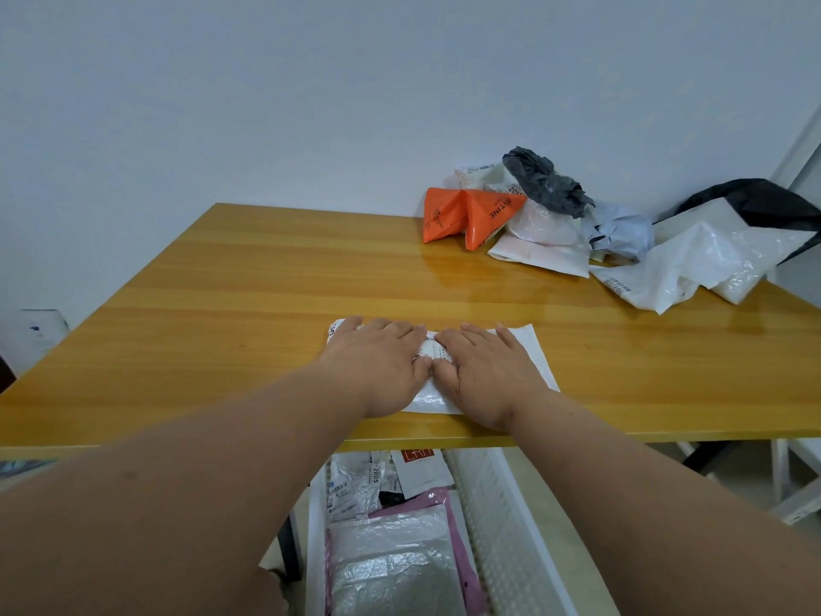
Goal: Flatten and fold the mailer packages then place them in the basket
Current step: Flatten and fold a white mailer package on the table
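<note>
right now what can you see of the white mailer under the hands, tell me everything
The white mailer is thin, slightly glossy plastic, lying flat near the front edge of the wooden table. A printed label shows between the hands. The left hand and right hand press on it side by side, fingers straight, covering most of it. Its right end and front edge stay visible.

White mailer point(533, 357) lies flat at the table's near edge, around 6 o'clock. Crumpled pile of mailers point(577, 229) sits way off at 2 o'clock. White basket point(502, 517) below already has flattened ones inside.
</note>
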Motion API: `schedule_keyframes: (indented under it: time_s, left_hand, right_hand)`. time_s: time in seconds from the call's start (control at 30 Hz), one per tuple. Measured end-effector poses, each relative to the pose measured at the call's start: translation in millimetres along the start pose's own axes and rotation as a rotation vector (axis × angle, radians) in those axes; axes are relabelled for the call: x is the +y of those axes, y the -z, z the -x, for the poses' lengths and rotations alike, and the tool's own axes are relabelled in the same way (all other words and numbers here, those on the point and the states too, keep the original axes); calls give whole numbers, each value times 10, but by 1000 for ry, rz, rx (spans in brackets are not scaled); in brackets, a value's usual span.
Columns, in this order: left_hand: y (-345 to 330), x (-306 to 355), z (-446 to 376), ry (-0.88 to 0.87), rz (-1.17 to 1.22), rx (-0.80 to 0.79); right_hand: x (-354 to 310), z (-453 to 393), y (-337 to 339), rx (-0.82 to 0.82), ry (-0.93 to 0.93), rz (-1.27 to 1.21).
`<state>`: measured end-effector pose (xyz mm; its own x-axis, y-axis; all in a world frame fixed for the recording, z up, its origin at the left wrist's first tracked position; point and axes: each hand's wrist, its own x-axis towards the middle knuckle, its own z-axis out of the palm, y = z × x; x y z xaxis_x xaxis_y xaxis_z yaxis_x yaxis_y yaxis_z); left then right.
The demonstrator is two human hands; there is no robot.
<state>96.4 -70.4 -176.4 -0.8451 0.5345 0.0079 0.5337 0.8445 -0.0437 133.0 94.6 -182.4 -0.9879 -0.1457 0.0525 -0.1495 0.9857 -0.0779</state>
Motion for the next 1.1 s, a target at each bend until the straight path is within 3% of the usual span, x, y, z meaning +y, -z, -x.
schedule_keyframes:
  time_s: [0.7, 0.97, 1.1]
  left_hand:
    - [-51, -50, 27, -18, 94, 5]
    - [128, -160, -76, -23, 294, -167]
    - [105, -187, -95, -54, 259, -189]
  right_hand:
    - [31, 20, -14, 2, -27, -54]
    - [26, -78, 141, -97, -113, -336]
    - [25, -68, 94, -89, -105, -244]
